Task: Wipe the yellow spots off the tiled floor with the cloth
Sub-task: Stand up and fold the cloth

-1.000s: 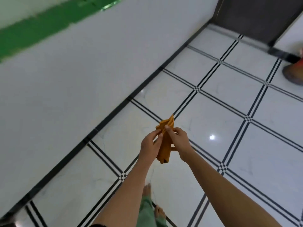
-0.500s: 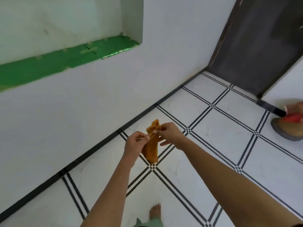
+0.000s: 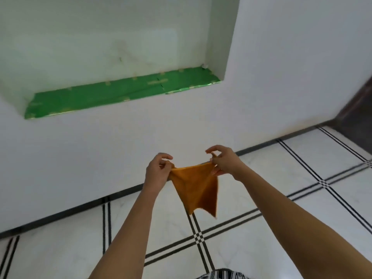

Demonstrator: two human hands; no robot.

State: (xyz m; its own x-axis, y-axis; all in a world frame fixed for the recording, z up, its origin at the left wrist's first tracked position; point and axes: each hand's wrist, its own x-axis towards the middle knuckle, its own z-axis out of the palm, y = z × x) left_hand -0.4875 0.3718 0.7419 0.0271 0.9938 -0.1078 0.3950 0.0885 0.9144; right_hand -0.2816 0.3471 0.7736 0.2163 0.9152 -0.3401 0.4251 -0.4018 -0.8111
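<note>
An orange-yellow cloth [image 3: 196, 188] hangs spread out in the air in front of me, its lower corners pointing down. My left hand [image 3: 157, 174] pinches its upper left corner and my right hand [image 3: 223, 164] pinches its upper right corner, so the top edge is stretched between them. Below lies the white tiled floor [image 3: 251, 234] with black double lines. No yellow spots show on the tiles in view.
A white wall [image 3: 100, 154] with a black skirting line stands close ahead. It has a recessed niche lined with green foil [image 3: 120, 93]. A dark door [image 3: 356, 111] is at the right edge. Striped clothing [image 3: 221, 275] shows at the bottom.
My hands have moved apart and the folded cloth has opened out between them. The view has lifted and turned toward the wall; the shoe on the right has left the view.
</note>
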